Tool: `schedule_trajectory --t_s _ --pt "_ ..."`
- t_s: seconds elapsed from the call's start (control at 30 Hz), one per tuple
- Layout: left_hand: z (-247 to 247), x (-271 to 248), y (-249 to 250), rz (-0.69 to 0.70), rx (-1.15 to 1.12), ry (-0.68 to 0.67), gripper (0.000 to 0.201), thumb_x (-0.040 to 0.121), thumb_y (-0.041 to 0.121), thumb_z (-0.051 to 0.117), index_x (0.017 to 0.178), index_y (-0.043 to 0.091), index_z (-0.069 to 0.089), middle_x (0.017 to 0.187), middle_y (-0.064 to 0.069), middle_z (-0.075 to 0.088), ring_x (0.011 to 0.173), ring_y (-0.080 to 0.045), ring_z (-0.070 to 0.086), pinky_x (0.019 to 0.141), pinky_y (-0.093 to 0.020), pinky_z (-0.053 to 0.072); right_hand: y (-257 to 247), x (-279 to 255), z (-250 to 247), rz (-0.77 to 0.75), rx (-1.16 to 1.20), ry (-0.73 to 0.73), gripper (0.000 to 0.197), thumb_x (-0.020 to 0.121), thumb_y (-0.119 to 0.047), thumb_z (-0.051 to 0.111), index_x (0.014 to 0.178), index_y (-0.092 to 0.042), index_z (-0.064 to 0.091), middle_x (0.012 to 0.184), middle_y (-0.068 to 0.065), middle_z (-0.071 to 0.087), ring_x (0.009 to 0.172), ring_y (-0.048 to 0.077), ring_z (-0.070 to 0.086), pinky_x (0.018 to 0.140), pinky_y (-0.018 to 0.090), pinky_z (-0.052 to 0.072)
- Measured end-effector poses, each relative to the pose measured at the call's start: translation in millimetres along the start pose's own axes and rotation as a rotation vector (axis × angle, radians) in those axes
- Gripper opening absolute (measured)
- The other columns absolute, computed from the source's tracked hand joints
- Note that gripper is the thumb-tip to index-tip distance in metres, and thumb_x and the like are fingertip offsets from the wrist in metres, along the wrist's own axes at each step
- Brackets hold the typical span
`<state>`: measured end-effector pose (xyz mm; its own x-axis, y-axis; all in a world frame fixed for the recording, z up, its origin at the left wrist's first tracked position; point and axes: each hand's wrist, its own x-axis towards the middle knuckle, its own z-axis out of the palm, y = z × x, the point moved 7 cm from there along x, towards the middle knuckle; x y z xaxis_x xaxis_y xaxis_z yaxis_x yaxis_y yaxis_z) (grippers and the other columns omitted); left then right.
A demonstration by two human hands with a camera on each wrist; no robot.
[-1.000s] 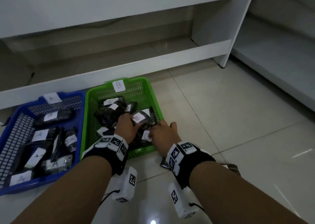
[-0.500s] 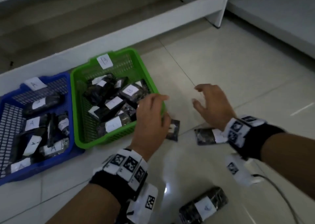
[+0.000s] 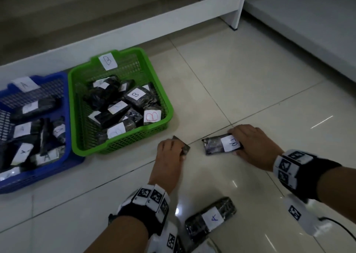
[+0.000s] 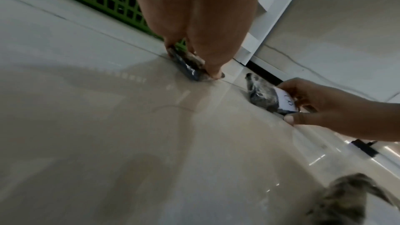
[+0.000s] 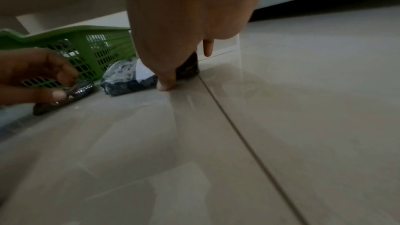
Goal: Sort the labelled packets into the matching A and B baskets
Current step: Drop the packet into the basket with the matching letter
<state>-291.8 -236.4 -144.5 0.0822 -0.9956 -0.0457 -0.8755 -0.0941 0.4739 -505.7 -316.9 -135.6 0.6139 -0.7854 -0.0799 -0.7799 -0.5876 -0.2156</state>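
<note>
The green basket (image 3: 167, 106) tagged B and the blue basket (image 3: 65, 122) tagged A stand side by side on the floor, each holding several dark packets with white labels. My left hand (image 3: 173, 147) pinches a small dark packet (image 3: 185, 148) that lies on the tiles just in front of the green basket; its label is hidden. My right hand (image 3: 236, 144) grips a packet labelled B (image 3: 215, 146) by its end, thumb on the near edge, and the packet lies on the floor. The left wrist view shows both packets (image 4: 188, 67) (image 4: 265, 96) held.
A packet labelled A (image 3: 212, 217) lies on the tiles close to me, between my forearms. White shelf units (image 3: 237, 4) stand behind the baskets and to the right. A cable (image 3: 339, 225) runs from my right wrist camera.
Both hands left the green basket and came down to the floor in front of it. The left now pinches the small packet and the right grips the B packet.
</note>
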Motion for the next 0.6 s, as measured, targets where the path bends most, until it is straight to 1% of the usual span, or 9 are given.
schedule_trajectory --t_s 0.07,0.13,0.2,0.3,0.37,0.4,0.47,0.53,0.6 --pt "-8.7 -5.3 -19.9 -0.168 -0.119 0.048 0.05 0.079 0.022 0.07 0.122 0.014 0.047 0.125 -0.007 0.034 0.117 -0.024 0.031 0.096 -0.03 0.033 -8.9 5.8 -3.3 0.025 0.037 0.022 0.045 0.069 -0.015 0.07 0.111 -0.012 0.053 0.107 0.007 0.054 0.096 0.027 0.053 0.08 0.035 0.044" --pt "-10.7 -11.2 -36.3 -0.281 -0.151 0.0 0.059 0.073 0.031 0.076 0.121 0.012 0.047 0.123 -0.008 0.037 0.117 -0.023 0.032 0.096 -0.03 0.034 -17.3 9.0 -3.4 0.042 0.072 0.018 0.04 0.071 -0.009 0.066 0.109 -0.009 0.052 0.105 0.008 0.051 0.093 0.027 0.05 0.08 0.034 0.044" --pt "-15.8 -18.2 -39.7 -0.274 -0.108 -0.076 0.052 0.072 0.033 0.076 0.114 0.015 0.049 0.113 -0.004 0.045 0.109 -0.021 0.041 0.09 -0.03 0.04 -31.1 11.4 -5.7 -0.013 0.081 0.024 0.041 0.072 -0.009 0.065 0.11 -0.008 0.052 0.104 0.009 0.051 0.092 0.026 0.05 0.079 0.033 0.044" --pt "-32.9 -30.9 -32.0 -0.144 -0.098 -0.096 0.037 0.08 0.022 0.067 0.107 0.02 0.042 0.106 0.002 0.044 0.094 -0.019 0.051 0.077 -0.028 0.043 -55.0 15.8 -18.9 -0.129 0.05 0.107 0.041 0.067 -0.011 0.069 0.105 -0.007 0.054 0.096 0.009 0.053 0.081 0.026 0.053 0.07 0.032 0.047" --pt "-42.3 -38.7 -28.1 -0.042 -0.123 -0.109 0.027 0.087 0.013 0.056 0.108 0.022 0.043 0.105 0.003 0.045 0.095 -0.018 0.051 0.077 -0.025 0.04 -69.0 19.1 -32.2 -0.171 0.066 0.183 0.044 0.066 -0.013 0.071 0.106 -0.005 0.054 0.095 0.008 0.053 0.079 0.025 0.054 0.068 0.032 0.049" --pt "-52.5 -42.2 -28.0 -0.018 -0.154 -0.087 0.025 0.088 0.012 0.055 0.108 0.023 0.045 0.104 0.004 0.046 0.095 -0.017 0.051 0.077 -0.022 0.039 -76.8 22.0 -40.5 -0.19 0.08 0.226 0.045 0.067 -0.014 0.071 0.107 -0.005 0.053 0.096 0.009 0.053 0.079 0.026 0.054 0.069 0.033 0.049" --pt "-77.4 -45.3 -36.6 -0.066 -0.263 -0.006 0.026 0.085 0.014 0.063 0.103 0.029 0.052 0.097 0.01 0.054 0.087 -0.01 0.054 0.07 -0.015 0.041 -91.7 29.3 -56.1 -0.217 0.094 0.312 0.047 0.069 -0.015 0.073 0.109 -0.004 0.051 0.097 0.011 0.054 0.081 0.028 0.054 0.071 0.035 0.049" --pt "-103.0 -44.0 -46.4 -0.156 -0.399 0.084 0.034 0.079 0.014 0.072 0.102 0.032 0.056 0.089 0.018 0.059 0.079 -0.002 0.059 0.063 -0.008 0.045 -102.2 38.4 -69.6 -0.216 0.094 0.366 0.05 0.071 -0.019 0.072 0.112 -0.005 0.049 0.099 0.013 0.054 0.085 0.029 0.054 0.074 0.037 0.048" --pt "-132.3 -43.5 -60.6 -0.223 -0.523 0.188 0.04 0.079 0.009 0.073 0.108 0.029 0.054 0.091 0.013 0.063 0.08 -0.005 0.062 0.066 -0.012 0.051 -117.9 54.2 -82.9 -0.194 0.052 0.384 0.055 0.072 -0.025 0.073 0.117 -0.008 0.047 0.104 0.013 0.056 0.09 0.031 0.053 0.076 0.039 0.046"
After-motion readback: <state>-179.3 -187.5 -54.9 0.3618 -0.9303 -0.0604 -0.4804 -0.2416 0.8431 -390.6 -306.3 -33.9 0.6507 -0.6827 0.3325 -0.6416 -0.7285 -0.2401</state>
